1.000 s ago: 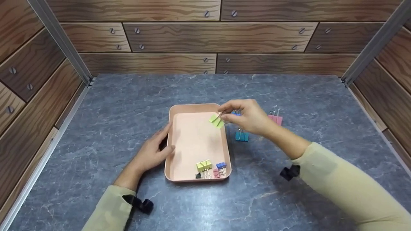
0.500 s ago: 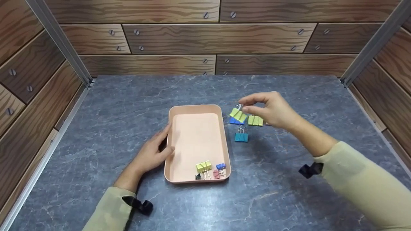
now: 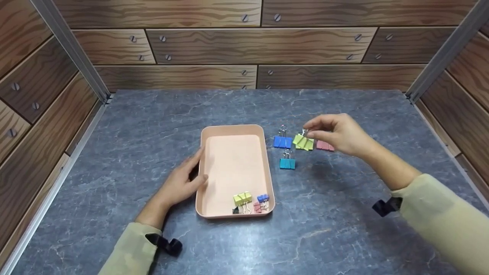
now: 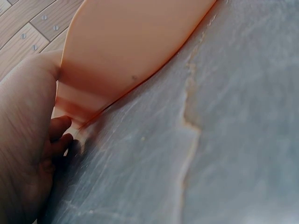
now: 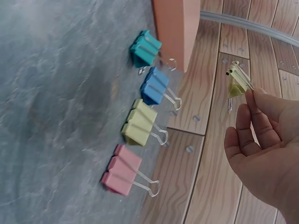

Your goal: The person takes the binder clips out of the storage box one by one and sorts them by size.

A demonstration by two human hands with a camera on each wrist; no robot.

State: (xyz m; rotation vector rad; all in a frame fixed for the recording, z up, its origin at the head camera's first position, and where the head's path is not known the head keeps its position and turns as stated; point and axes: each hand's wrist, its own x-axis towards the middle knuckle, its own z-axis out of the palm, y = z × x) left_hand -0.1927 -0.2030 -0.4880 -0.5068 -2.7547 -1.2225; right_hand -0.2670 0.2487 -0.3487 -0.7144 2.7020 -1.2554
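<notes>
Seen from the head, the right hand [image 3: 345, 133] pinches a yellow clip [image 3: 303, 141]; from the left wrist, the left hand [image 4: 27, 119] grips the tray [image 4: 128, 42]; and from the right wrist, four clips [image 5: 141, 122] lie lower than that pinch.

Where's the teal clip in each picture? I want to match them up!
Head: the teal clip is right of the peach tray, just below the blue clip.
Left wrist: not in this picture.
Right wrist: near the top middle, beside the tray's wall, above the blue clip.
Shared landmark: the peach tray, in all three.
</notes>
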